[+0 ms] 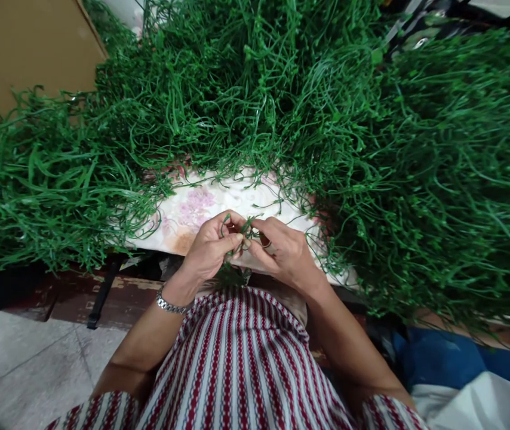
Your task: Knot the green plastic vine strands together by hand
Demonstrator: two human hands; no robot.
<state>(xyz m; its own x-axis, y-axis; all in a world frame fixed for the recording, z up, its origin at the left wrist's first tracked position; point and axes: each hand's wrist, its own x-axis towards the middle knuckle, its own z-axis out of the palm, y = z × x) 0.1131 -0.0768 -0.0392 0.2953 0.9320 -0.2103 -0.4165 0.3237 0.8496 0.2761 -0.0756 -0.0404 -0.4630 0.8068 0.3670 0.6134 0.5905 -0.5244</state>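
Note:
Close together over the near edge of a floral white cloth (246, 194), my two hands meet on a small bunch of thin green plastic-looking stems (246, 226). My left hand (214, 246), with a metal watch (171, 303) on its wrist, pinches the stems between thumb and forefinger. From the other side, my right hand (284, 248) has its thumb and fingertips closed on the same bunch. Fingers hide part of the stems, and short ends poke out between the hands.
Large heaps of green grass-like strands (452, 173) surround the cloth at the left, back and right. A brown board (26, 54) stands at the back left. Below the table lies tiled floor (35, 364); blue material (443, 361) is at the lower right.

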